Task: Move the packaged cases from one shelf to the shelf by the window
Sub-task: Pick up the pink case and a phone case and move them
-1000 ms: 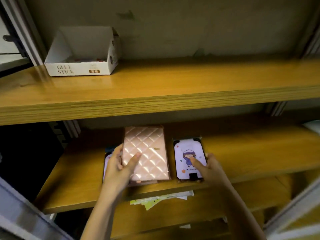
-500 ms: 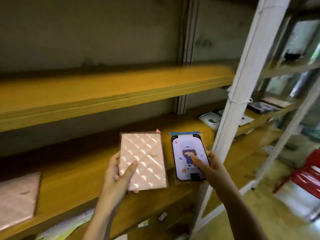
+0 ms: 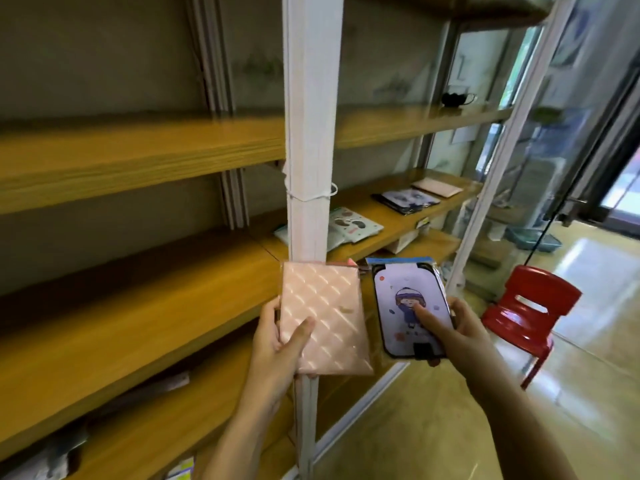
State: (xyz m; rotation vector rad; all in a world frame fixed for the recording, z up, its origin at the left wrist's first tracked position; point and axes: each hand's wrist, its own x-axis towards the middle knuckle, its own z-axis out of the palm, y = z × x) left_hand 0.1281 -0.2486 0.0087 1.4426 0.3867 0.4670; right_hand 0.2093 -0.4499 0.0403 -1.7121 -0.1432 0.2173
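My left hand point(image 3: 277, 341) grips a pink quilted packaged case point(image 3: 323, 318), thumb across its front. My right hand point(image 3: 453, 327) holds a packaged phone case with a cartoon figure point(image 3: 408, 306), thumb on its face. Both are held in the air in front of a white shelf post point(image 3: 308, 133). Beyond the post, the wooden shelf by the window point(image 3: 391, 216) carries a white patterned package point(image 3: 349, 226), a dark stack of cases point(image 3: 405, 200) and a pink case point(image 3: 438, 187).
Wooden shelves point(image 3: 138, 157) run along the left. A red plastic chair point(image 3: 530, 306) stands on the shiny floor at right. A slanted white post point(image 3: 498, 161) and a glass door point(image 3: 595, 116) lie further right. A dark cup point(image 3: 457, 98) sits on the upper shelf.
The view has swung right from the first shelf toward the window side. Both hands lifted the two cases off the shelf and carried them right, past the white post.
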